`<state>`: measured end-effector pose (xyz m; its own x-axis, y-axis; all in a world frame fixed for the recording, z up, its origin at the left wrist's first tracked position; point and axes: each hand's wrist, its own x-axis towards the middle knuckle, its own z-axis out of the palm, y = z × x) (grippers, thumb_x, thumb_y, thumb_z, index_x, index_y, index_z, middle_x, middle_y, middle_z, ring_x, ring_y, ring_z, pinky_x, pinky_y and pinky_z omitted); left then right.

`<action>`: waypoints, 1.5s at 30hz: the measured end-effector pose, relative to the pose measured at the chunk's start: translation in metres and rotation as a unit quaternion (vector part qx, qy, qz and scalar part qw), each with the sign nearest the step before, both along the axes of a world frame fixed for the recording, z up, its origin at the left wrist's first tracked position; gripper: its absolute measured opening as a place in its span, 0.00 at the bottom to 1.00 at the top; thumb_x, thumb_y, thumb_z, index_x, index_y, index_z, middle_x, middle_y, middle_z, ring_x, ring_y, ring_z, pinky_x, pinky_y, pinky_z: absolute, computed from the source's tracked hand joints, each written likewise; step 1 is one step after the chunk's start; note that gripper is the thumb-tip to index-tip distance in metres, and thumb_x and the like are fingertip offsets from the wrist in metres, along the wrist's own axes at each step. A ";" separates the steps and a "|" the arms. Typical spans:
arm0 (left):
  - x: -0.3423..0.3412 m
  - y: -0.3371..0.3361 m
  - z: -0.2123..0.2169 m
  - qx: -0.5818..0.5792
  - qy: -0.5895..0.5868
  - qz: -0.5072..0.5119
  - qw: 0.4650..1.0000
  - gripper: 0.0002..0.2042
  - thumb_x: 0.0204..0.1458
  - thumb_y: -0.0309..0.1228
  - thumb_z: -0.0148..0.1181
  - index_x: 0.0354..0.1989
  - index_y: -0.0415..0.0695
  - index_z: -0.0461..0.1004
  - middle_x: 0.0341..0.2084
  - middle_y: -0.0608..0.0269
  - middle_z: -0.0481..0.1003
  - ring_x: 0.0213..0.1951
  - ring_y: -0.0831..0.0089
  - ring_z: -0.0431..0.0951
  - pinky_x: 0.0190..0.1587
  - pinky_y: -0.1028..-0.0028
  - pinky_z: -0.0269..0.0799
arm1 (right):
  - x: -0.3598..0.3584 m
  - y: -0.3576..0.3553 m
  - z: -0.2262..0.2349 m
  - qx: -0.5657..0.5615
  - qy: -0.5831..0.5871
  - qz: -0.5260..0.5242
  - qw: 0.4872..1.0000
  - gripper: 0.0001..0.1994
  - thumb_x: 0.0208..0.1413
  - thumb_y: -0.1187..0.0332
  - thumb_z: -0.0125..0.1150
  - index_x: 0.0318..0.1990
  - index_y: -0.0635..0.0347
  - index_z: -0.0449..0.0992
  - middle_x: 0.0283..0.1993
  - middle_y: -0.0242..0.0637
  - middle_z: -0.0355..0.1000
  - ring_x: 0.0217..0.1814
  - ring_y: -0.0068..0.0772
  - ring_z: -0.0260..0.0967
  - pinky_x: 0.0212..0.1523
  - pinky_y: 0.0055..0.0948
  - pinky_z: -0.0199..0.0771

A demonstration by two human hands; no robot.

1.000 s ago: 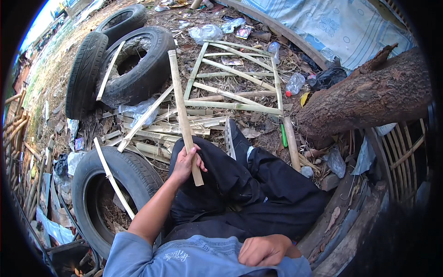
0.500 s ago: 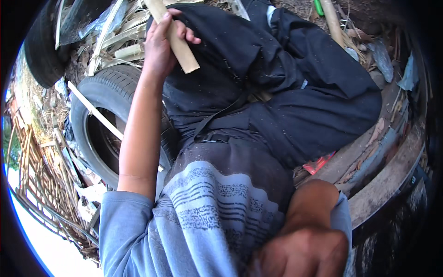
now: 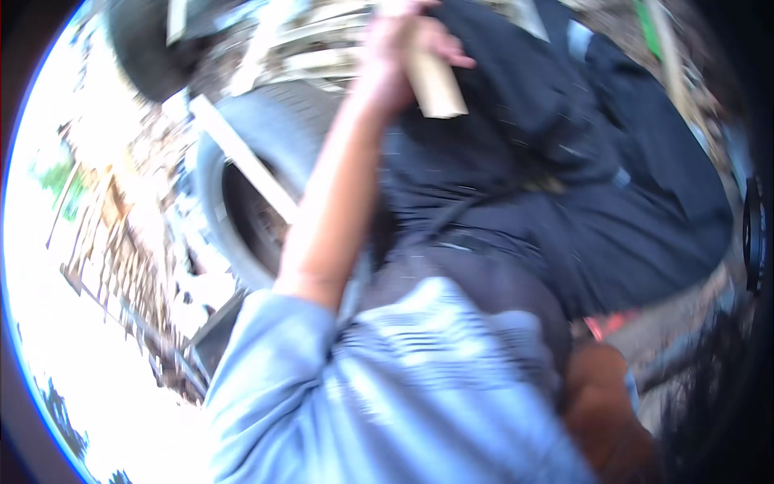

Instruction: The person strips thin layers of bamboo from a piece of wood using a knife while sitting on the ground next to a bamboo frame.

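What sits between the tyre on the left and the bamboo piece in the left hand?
In the head view, the person's bare left forearm crosses between the tyre and the bamboo piece, which the left hand grips; dark trousers lie beyond.

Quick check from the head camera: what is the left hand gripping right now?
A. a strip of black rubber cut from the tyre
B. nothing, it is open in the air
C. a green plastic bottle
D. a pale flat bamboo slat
D: the left hand is closed around a pale bamboo slat, whose cut end juts below the fingers over the dark trousers.
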<state>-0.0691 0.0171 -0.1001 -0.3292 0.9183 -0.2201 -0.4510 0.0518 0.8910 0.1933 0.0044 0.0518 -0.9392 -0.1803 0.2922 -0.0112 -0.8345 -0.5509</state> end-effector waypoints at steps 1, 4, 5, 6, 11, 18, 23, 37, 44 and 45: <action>0.009 0.012 0.003 -0.026 0.008 0.009 1.000 0.17 0.61 0.42 0.48 0.49 0.40 0.65 0.19 0.62 0.65 0.29 0.65 0.74 0.40 0.56 0.78 | 0.009 0.008 0.000 0.018 -0.006 0.014 1.000 0.24 0.47 0.67 0.70 0.45 0.70 0.63 0.42 0.53 0.70 0.40 0.39 0.69 0.40 0.35 0.69; 0.016 0.025 -0.009 0.038 -0.150 -0.007 0.988 0.13 0.63 0.39 0.48 0.45 0.42 0.63 0.16 0.61 0.66 0.24 0.60 0.75 0.32 0.58 0.78 | 0.011 0.010 0.003 0.009 -0.035 0.033 0.999 0.27 0.46 0.66 0.71 0.48 0.69 0.61 0.44 0.51 0.70 0.42 0.37 0.68 0.42 0.34 0.68; -0.005 0.016 -0.006 0.014 -0.105 0.019 0.994 0.14 0.63 0.41 0.47 0.45 0.43 0.63 0.16 0.61 0.64 0.23 0.64 0.73 0.32 0.57 0.79 | 0.002 0.004 -0.011 -0.005 -0.006 0.037 0.999 0.28 0.46 0.66 0.71 0.49 0.69 0.61 0.44 0.51 0.70 0.42 0.37 0.68 0.43 0.34 0.68; -0.005 0.011 -0.003 0.000 -0.091 0.049 0.995 0.14 0.64 0.40 0.45 0.47 0.42 0.63 0.17 0.62 0.63 0.23 0.63 0.72 0.32 0.58 0.77 | -0.008 0.001 -0.015 -0.007 0.004 0.035 0.999 0.29 0.46 0.66 0.72 0.49 0.69 0.60 0.45 0.50 0.70 0.43 0.36 0.68 0.44 0.34 0.67; -0.028 0.000 -0.021 0.037 -0.099 -0.029 0.994 0.16 0.66 0.39 0.40 0.51 0.39 0.62 0.20 0.67 0.60 0.30 0.71 0.65 0.43 0.63 0.72 | -0.019 0.003 -0.035 -0.036 0.083 -0.023 0.996 0.34 0.45 0.64 0.73 0.54 0.67 0.57 0.47 0.47 0.69 0.47 0.34 0.67 0.48 0.32 0.66; -0.015 0.008 -0.008 -0.003 -0.064 0.020 0.998 0.16 0.65 0.39 0.42 0.52 0.38 0.63 0.20 0.68 0.58 0.28 0.74 0.63 0.39 0.67 0.74 | -0.001 0.027 -0.039 -0.087 0.111 0.006 0.990 0.42 0.43 0.63 0.76 0.60 0.66 0.53 0.50 0.42 0.68 0.51 0.30 0.66 0.54 0.30 0.65; 0.000 0.013 -0.004 -0.040 -0.025 0.043 0.998 0.18 0.60 0.43 0.51 0.47 0.40 0.64 0.15 0.66 0.63 0.20 0.70 0.72 0.27 0.66 0.78 | -0.014 0.038 -0.062 -0.146 -0.014 0.114 0.983 0.47 0.41 0.61 0.77 0.65 0.64 0.51 0.52 0.39 0.67 0.55 0.27 0.65 0.58 0.29 0.63; -0.011 0.007 -0.007 0.017 -0.182 -0.010 0.983 0.15 0.65 0.42 0.44 0.45 0.41 0.61 0.15 0.63 0.62 0.19 0.70 0.71 0.27 0.66 0.77 | -0.080 0.139 -0.061 0.272 -0.304 -0.185 0.894 0.28 0.49 0.74 0.66 0.58 0.64 0.61 0.46 0.44 0.73 0.47 0.31 0.74 0.51 0.29 0.73; -0.011 0.014 -0.007 0.014 -0.221 -0.037 0.975 0.14 0.64 0.42 0.46 0.45 0.43 0.61 0.19 0.65 0.59 0.20 0.74 0.66 0.24 0.69 0.74 | -0.093 0.156 -0.075 0.382 -0.382 -0.261 0.800 0.27 0.49 0.73 0.66 0.57 0.65 0.63 0.47 0.43 0.73 0.48 0.31 0.73 0.50 0.29 0.72; -0.013 0.013 -0.006 0.011 -0.226 -0.035 0.973 0.13 0.64 0.41 0.46 0.45 0.44 0.61 0.19 0.66 0.58 0.20 0.76 0.63 0.23 0.71 0.71 | -0.098 0.158 -0.075 0.410 -0.376 -0.246 0.794 0.27 0.49 0.73 0.67 0.57 0.65 0.63 0.47 0.43 0.73 0.48 0.32 0.73 0.50 0.29 0.72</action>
<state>-0.0820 0.0303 -0.1060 -0.1405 0.9413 -0.3070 -0.7930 0.0787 0.6041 0.0954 0.1620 -0.0228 -0.8077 0.4230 -0.4107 0.3648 -0.1886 -0.9118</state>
